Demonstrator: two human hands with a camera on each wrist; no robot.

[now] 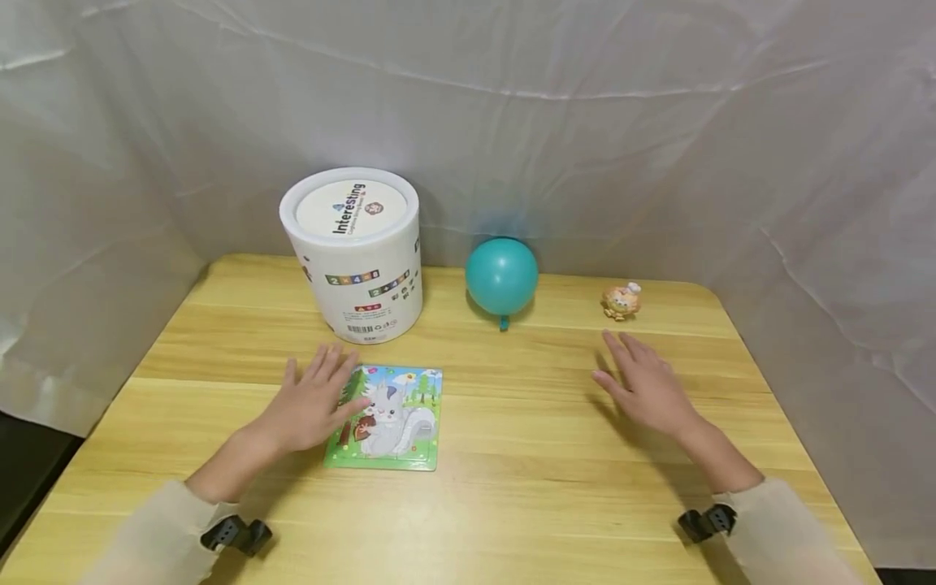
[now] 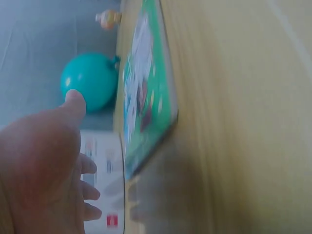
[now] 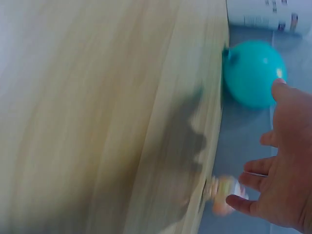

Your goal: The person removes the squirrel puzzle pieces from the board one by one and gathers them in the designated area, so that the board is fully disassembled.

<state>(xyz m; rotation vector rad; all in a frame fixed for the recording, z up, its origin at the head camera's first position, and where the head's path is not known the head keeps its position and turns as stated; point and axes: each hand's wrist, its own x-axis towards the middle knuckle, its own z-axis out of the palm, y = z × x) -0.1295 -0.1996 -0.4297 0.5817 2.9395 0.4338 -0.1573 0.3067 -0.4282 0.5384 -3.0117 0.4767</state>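
My left hand (image 1: 310, 406) hovers over the left edge of a square squirrel picture puzzle (image 1: 398, 431), its fingers spread and holding nothing. In the left wrist view a gap shows between this hand and the puzzle (image 2: 151, 92). Just beyond its fingertips stands a white tub (image 1: 366, 276) with a printed lid. On the right, my right hand (image 1: 651, 390) is held above the table with fingers extended and nothing in them; its shadow falls on the wood. A small orange figurine with a white hat (image 1: 621, 301) stands a little beyond those fingertips.
A teal balloon (image 1: 501, 276) rests at the back of the table, between the tub and the figurine, its knot toward me. The wooden table (image 1: 526, 504) is bordered by grey cloth (image 1: 497, 106) at the back and both sides.
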